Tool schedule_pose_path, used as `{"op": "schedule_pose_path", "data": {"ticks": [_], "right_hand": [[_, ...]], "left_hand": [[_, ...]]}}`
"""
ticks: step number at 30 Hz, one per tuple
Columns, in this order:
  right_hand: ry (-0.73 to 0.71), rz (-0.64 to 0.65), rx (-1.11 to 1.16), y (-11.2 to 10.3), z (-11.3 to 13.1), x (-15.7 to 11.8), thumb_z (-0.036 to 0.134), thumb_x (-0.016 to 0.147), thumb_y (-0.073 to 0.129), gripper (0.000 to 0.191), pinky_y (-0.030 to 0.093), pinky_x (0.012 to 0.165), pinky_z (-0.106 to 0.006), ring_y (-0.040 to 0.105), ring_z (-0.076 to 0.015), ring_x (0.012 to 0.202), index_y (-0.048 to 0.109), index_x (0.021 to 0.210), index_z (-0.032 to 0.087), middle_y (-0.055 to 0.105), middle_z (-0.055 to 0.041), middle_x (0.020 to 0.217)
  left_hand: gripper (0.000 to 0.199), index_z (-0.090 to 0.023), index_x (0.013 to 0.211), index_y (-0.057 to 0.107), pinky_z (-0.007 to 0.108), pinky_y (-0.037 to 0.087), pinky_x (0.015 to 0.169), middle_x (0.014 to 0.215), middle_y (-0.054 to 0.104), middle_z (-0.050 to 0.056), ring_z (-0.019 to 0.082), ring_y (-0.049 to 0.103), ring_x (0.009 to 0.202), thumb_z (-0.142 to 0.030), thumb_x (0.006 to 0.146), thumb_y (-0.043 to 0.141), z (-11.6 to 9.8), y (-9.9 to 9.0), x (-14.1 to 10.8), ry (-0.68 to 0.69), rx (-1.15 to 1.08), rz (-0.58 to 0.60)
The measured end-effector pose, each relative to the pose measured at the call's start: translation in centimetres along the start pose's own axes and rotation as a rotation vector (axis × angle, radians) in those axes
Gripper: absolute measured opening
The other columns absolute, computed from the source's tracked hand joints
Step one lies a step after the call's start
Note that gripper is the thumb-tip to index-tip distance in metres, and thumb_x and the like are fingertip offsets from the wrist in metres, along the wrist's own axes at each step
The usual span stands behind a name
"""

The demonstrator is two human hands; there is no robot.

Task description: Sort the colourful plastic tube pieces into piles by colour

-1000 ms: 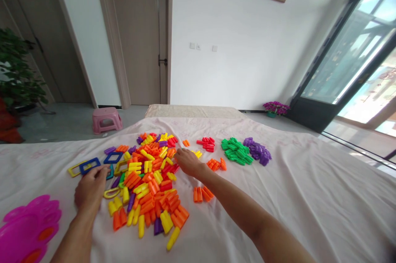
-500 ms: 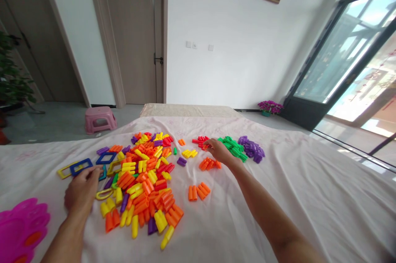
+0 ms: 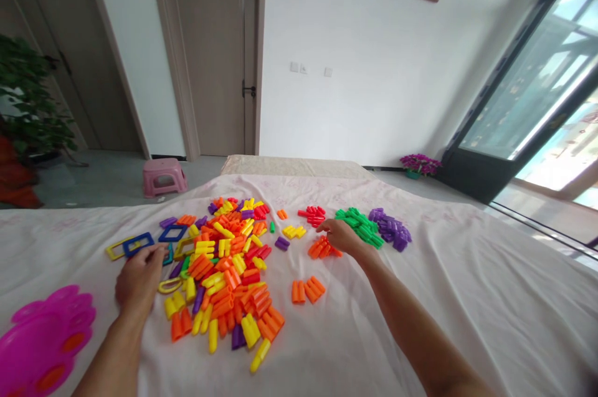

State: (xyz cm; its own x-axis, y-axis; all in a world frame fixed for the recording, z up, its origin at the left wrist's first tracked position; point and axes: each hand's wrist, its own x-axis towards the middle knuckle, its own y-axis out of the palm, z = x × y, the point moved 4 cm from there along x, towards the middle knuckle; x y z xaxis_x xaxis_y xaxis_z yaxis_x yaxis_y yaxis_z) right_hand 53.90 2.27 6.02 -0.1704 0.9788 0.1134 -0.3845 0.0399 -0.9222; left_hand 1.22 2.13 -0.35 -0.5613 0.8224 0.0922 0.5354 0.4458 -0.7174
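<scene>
On the left, my left hand (image 3: 140, 275) rests on the cloth with its fingers curled in. Its fingertips are beside a teal frame-shaped piece (image 3: 169, 253), and whatever they may hold is hidden. My right hand (image 3: 340, 234) hovers between a small pile of red plastic pieces (image 3: 312, 215) and a small pile of orange pieces (image 3: 322, 248), fingers slightly apart, holding nothing that I can see. A large mixed heap of orange, yellow, red and purple tube-like blocks (image 3: 224, 272) lies between my hands. Green pieces (image 3: 359, 226) and purple pieces (image 3: 391, 230) form separate piles to the right.
A pink tray (image 3: 44, 334) sits at the front left. Blue frames (image 3: 139, 244) lie beyond my left hand. Two orange pieces (image 3: 308, 291), some yellow pieces (image 3: 294, 232) and a purple piece (image 3: 282, 243) lie apart on the white cloth (image 3: 467, 297). A pink stool (image 3: 164, 177) stands behind.
My right hand has drawn back from the red pile towards the orange one. My left hand stays by the teal frame. The whole view has shifted slightly.
</scene>
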Motion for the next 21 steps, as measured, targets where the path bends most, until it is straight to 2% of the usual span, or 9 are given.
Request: {"op": "schedule_pose_path", "data": {"ticks": [3, 7, 10, 12, 16, 21], "right_hand": [[-0.094, -0.064, 0.104, 0.6, 3.4, 0.6, -0.004, 0.079, 0.048, 0.046, 0.052, 0.092, -0.028, 0.071, -0.0197, 0.104, 0.079, 0.103, 0.019, 0.078, -0.0068, 0.11], [-0.286, -0.038, 0.183, 3.1, 10.4, 1.7, 0.002, 0.083, 0.058, 0.035, 0.052, 0.091, -0.03, 0.07, -0.0194, 0.1, 0.078, 0.105, 0.02, 0.077, -0.0059, 0.109], [-0.39, -0.025, 0.205, 5.3, 15.2, 2.7, 0.007, 0.085, 0.063, 0.034, 0.051, 0.094, -0.031, 0.069, -0.0202, 0.107, 0.074, 0.114, 0.022, 0.074, -0.0064, 0.116], [-0.428, -0.023, 0.187, 6.5, 17.7, 3.5, 0.011, 0.088, 0.065, 0.035, 0.051, 0.097, -0.032, 0.066, -0.0218, 0.114, 0.071, 0.121, 0.023, 0.072, -0.0075, 0.122], [-0.464, 0.037, 0.062, 8.2, 20.4, 4.8, 0.017, 0.089, 0.068, 0.039, 0.051, 0.097, -0.036, 0.063, -0.0261, 0.121, 0.066, 0.128, 0.024, 0.067, -0.0096, 0.132], [-0.462, 0.095, -0.037, 8.9, 20.8, 5.1, 0.026, 0.091, 0.07, 0.037, 0.052, 0.093, -0.037, 0.064, -0.0275, 0.115, 0.065, 0.128, 0.022, 0.068, -0.0111, 0.126]], "left_hand": [[0.047, -0.028, 0.119, 0.075, 0.041, 0.049, 0.083, 0.117, 0.075, 0.008, 0.031, 0.065, 0.097, -0.054, 0.091, 0.046, -0.3, -0.2, -0.3, -0.005, -0.019, 0.008], [0.046, -0.03, 0.117, 0.074, 0.041, 0.048, 0.084, 0.117, 0.075, 0.006, 0.031, 0.065, 0.099, -0.054, 0.092, 0.045, -0.5, -0.3, -0.5, -0.006, -0.03, 0.011], [0.045, -0.03, 0.117, 0.074, 0.039, 0.049, 0.083, 0.117, 0.076, 0.004, 0.03, 0.066, 0.098, -0.054, 0.092, 0.045, -0.5, -0.4, -0.5, -0.003, -0.033, 0.012], [0.045, -0.03, 0.117, 0.075, 0.038, 0.049, 0.082, 0.115, 0.076, 0.004, 0.029, 0.066, 0.097, -0.053, 0.092, 0.046, -0.5, -0.4, -0.5, -0.003, -0.035, 0.012], [0.045, -0.028, 0.116, 0.075, 0.038, 0.049, 0.081, 0.114, 0.077, 0.006, 0.03, 0.067, 0.095, -0.052, 0.091, 0.047, -0.6, -0.5, -0.5, 0.001, -0.045, 0.005], [0.042, -0.027, 0.113, 0.077, 0.038, 0.049, 0.08, 0.111, 0.078, 0.006, 0.03, 0.068, 0.095, -0.05, 0.09, 0.05, -0.7, -0.6, -0.5, 0.019, -0.079, -0.009]]}}
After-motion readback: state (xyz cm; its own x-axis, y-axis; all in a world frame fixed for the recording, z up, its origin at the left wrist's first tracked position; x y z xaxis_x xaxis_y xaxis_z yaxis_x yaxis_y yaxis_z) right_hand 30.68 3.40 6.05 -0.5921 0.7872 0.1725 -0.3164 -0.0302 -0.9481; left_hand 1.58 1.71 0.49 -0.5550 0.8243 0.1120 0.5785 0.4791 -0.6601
